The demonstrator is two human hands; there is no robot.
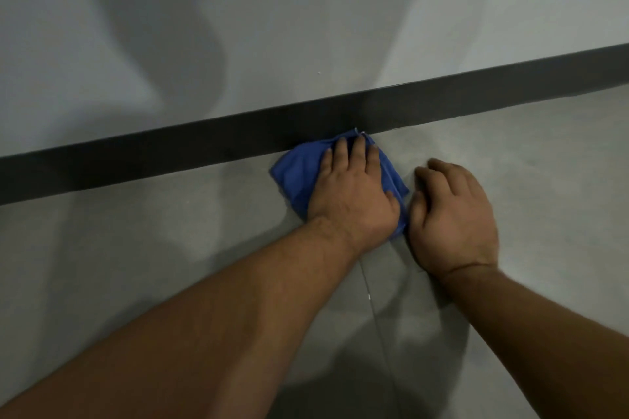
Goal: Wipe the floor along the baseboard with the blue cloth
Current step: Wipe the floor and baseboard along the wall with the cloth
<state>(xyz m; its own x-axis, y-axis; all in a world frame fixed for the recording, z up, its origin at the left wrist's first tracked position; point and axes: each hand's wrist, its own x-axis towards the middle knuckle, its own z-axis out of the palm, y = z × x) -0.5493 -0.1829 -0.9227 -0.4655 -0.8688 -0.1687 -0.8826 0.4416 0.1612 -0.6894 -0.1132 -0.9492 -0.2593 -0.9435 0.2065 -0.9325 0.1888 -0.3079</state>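
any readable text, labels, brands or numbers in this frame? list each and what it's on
None. The blue cloth shows no tag or print, and the dark baseboard, wall and floor are plain. Neither the left hand nor the right hand bears any marking.

The scene is dimly and unevenly lit. Broad soft shadows are cast across the pale grey painted wall (306,10) and the smooth grey floor (170,231), with brighter patches at far right. The picture is softened by slight blur, and the straight dark grey baseboard strip (136,163) is rendered slanted.
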